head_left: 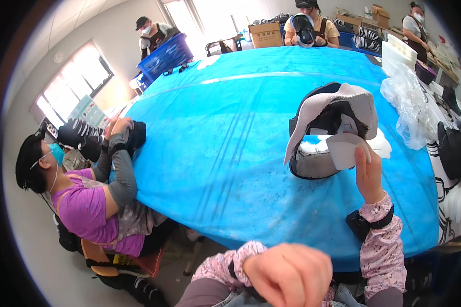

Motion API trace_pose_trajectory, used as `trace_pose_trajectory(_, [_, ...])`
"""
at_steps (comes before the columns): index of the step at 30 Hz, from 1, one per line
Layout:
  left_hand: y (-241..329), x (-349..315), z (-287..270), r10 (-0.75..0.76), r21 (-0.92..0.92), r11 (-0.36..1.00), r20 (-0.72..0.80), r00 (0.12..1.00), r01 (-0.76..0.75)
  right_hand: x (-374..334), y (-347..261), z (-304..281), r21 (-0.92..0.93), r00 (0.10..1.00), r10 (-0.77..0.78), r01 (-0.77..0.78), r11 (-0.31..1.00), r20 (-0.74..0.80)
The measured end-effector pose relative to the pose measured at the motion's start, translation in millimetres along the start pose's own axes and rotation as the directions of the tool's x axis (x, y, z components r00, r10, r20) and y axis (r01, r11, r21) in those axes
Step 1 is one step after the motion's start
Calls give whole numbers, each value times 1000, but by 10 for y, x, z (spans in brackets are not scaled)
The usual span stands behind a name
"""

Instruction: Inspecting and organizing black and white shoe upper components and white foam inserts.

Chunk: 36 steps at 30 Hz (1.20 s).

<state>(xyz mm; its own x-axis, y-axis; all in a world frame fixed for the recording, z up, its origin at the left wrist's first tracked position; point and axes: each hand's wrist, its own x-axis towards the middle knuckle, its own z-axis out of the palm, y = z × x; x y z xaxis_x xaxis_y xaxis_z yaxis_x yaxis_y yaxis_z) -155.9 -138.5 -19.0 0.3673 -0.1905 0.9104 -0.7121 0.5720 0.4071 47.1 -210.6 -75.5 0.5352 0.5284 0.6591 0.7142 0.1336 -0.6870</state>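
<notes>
The right hand (370,174) pinches a white insole piece (344,149) against the shoe (332,130) at three o'clock on the blue table (215,143). The left hand (288,273) is fisted below the table's near edge. Open cloth lies toward nine o'clock.

The table cover (225,143) is bright blue; the shoe upper (329,128), at two o'clock, is grey and black with a pale lining; the insole piece (343,149) is white; both sleeves (381,245) are pink floral; a co-worker's top (84,210), at nine o'clock, is purple.
</notes>
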Motion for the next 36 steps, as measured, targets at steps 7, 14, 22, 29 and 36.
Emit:
trace_pose_trajectory(7, [-124,-153,179,91,-107,990,6,996,-89,-54,88,-48,3,999,38,-38,999,-6])
trace_pose_trajectory(14, [18,-126,192,63,233,966,199,978,-110,-33,17,-42,-7,1000,28,-28,1000,11])
trace_pose_trajectory(22, [204,136,48,64,560,828,-17,998,-43,-20,-29,-40,25,999,30,-31,999,10])
trace_pose_trajectory(29, [213,267,126,67,560,826,0,998,-56,-45,-61,-52,12,999,29,-29,1000,21])
trace_pose_trajectory(36, [254,401,59,53,651,759,-26,998,-23,-2,-19,-93,22,999,33,-33,999,-1])
